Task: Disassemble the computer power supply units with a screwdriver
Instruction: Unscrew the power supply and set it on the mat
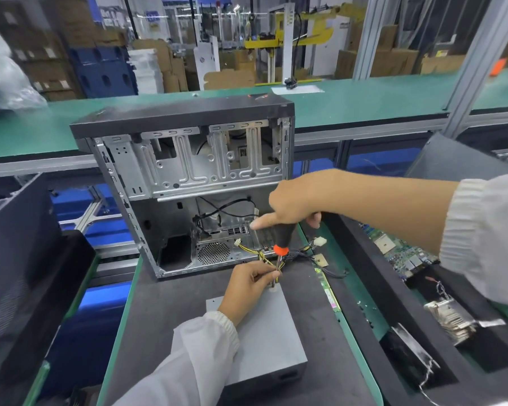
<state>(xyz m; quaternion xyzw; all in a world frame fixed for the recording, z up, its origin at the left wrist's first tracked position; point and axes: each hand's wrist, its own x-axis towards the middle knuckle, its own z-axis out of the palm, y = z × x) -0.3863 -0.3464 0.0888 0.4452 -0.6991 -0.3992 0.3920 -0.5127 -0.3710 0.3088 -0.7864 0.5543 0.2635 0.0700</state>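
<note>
The PSU (264,335) is laid flat on the desk (165,332), directly under the left hand (248,288) and in front of the opened case (185,183). The screwdriver (279,247) is held near upright, its tip seated at the far top corner of the PSU, apparently on a cover screw. The black handle is gripped from above by the right hand (296,203), fingers curled round it, the forefinger stretched out along the handle, probably to steady the turn. The metal shaft is pinched low down between the left thumb and fingers, so that the tip is kept centred on the screw. The cable bundle (302,253) is trailed beyond the left hand toward the case, clear of the tool. Slipping of the tip off the screw head is judged the main risk.
</note>
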